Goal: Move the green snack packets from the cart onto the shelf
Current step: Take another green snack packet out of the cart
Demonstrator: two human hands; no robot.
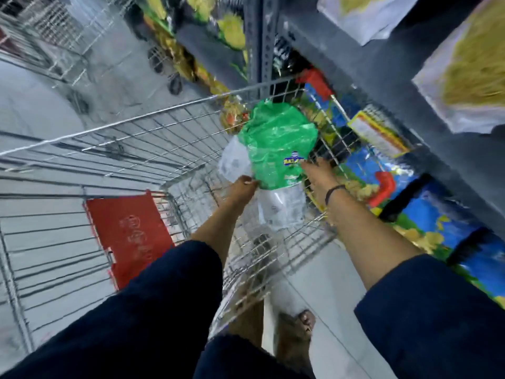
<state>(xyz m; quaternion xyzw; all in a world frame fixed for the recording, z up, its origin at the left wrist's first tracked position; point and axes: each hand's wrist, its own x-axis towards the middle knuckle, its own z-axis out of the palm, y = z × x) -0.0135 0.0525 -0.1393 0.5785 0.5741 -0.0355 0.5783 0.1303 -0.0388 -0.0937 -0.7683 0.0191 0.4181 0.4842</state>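
Holding a green snack packet (276, 140) above the wire cart (153, 127), both hands up at its lower edge. Left hand (240, 187): fingers pinched shut on the packet's clear bottom part. Right hand (318, 173): fingers spread against the packet's right side, dark band on the wrist. Packet logo blue and yellow, lettering too blurred to read. Red panel (128, 236) in cart carries faint unreadable marks. Shelf (355, 86) at right holds blue and yellow packets (426, 212).

L grip (243, 186) pinched, R grip (318, 173) splayed
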